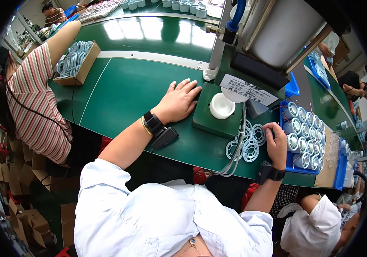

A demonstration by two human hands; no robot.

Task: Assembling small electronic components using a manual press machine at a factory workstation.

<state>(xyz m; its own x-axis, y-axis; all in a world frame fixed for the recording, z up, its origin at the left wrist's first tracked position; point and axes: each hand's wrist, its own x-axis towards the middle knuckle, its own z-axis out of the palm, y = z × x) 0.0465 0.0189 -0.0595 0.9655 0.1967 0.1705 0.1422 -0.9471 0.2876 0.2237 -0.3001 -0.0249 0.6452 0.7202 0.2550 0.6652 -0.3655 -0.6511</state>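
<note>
My left hand (177, 101) lies flat on the green worktable with its fingers spread, just left of a bench press (252, 64). In the green base of the press (209, 124) sits a round white plastic cup (222, 106), under the press head. My right hand (276, 143) rests at the right of the press, loosely bent, with no object visible in it. Its fingertips are beside several light-blue slotted plastic rings (250, 150) lying on the table; whether they touch the nearest ring I cannot tell.
A blue tray (283, 112) at the right holds rows of white cylindrical parts with wires. Grey cables (237, 147) hang from the press across the rings. At the far left stands a cardboard box (85, 68) of light-blue coils, beside a co-worker in a striped shirt (33, 103).
</note>
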